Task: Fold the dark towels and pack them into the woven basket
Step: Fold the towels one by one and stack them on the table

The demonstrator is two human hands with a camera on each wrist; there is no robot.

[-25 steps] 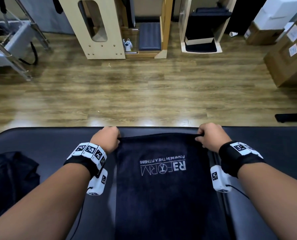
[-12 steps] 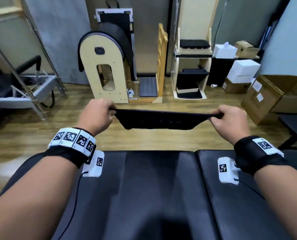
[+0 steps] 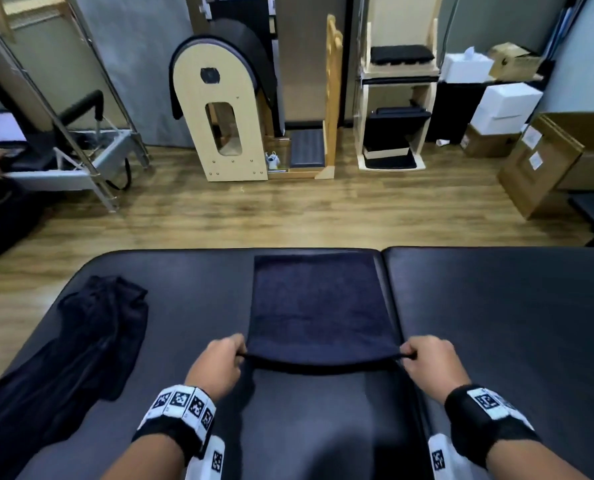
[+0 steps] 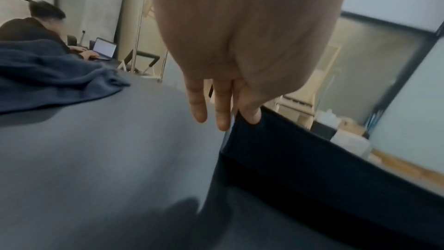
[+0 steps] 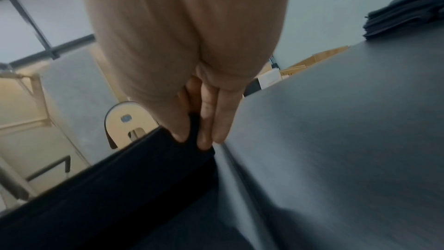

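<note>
You hold the dark towel (image 3: 318, 306) by its near corners: your left hand (image 3: 216, 367) pinches the left corner and your right hand (image 3: 430, 363) pinches the right one, thumb against curled fingers (image 5: 206, 121). The towel's far part lies flat at the far edge of the bench (image 3: 496, 323), just left of the seam; its near edge hangs lifted between your hands. A crumpled dark towel (image 3: 81, 341) lies at the bench's left edge.

Two bare forearms are wearing black wristbands (image 3: 171, 431) carrying white blocks printed with black square markers; a small white marked unit (image 3: 439, 457) is hanging under each wrist.
</note>
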